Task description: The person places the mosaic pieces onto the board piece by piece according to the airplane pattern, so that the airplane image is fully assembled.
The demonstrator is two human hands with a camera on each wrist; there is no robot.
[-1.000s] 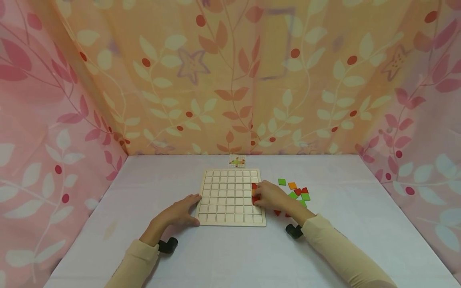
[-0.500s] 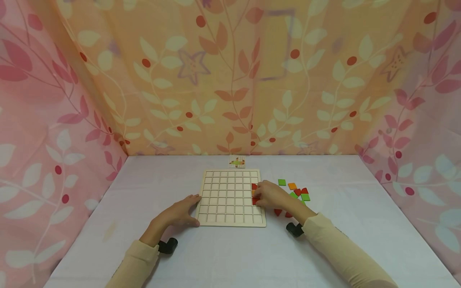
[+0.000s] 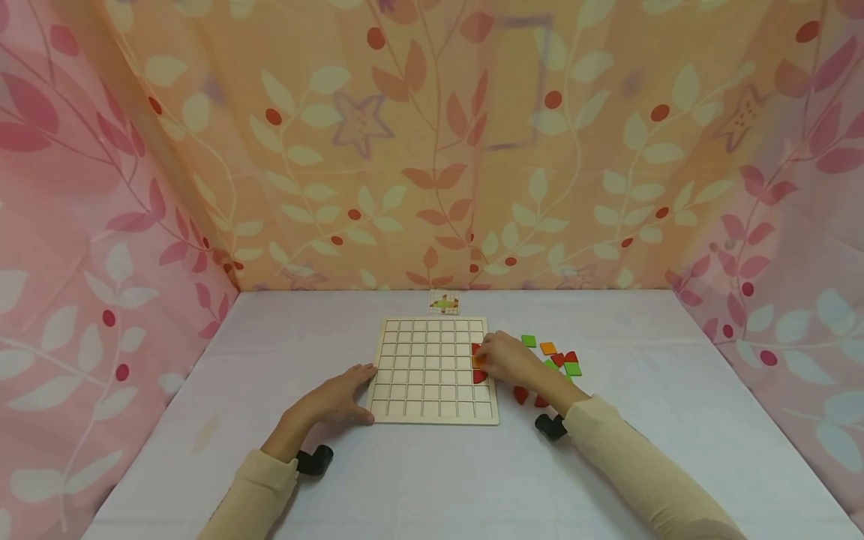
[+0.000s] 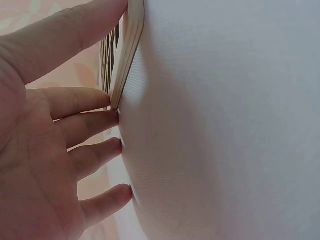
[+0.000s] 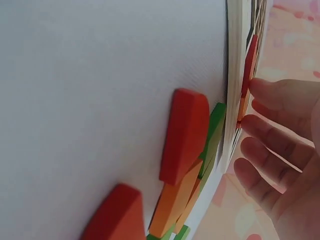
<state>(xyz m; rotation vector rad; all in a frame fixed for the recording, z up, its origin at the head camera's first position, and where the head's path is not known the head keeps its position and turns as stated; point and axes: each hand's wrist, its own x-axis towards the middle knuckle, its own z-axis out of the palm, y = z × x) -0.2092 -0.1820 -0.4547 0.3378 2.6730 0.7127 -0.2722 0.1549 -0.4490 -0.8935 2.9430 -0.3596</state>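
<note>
A square wooden grid board (image 3: 424, 377) lies on the white table. Along its right column sit a red tile (image 3: 475, 349), an orange tile (image 3: 476, 361) and another red, round-edged tile (image 3: 479, 376). My right hand (image 3: 511, 358) is over that edge; in the right wrist view its fingertips touch the orange tile (image 5: 243, 104), thumb at the border with the red tile (image 5: 249, 62). With fingers spread, my left hand (image 3: 340, 394) rests against the board's left edge. The left wrist view shows the thumb and index finger at the board's rim (image 4: 131, 45).
Loose red, orange and green tiles (image 3: 572, 369) are scattered right of the board, partly under the right forearm. A small pattern card (image 3: 444, 302) lies behind the board. Dark wrist cameras (image 3: 315, 460) stick out below both sleeves. Flowered cloth (image 3: 432, 150) surrounds the table.
My right hand has shifted slightly away from the body, uncovering more of the orange tile and the nearer red tile on the board. The left hand stays put.
</note>
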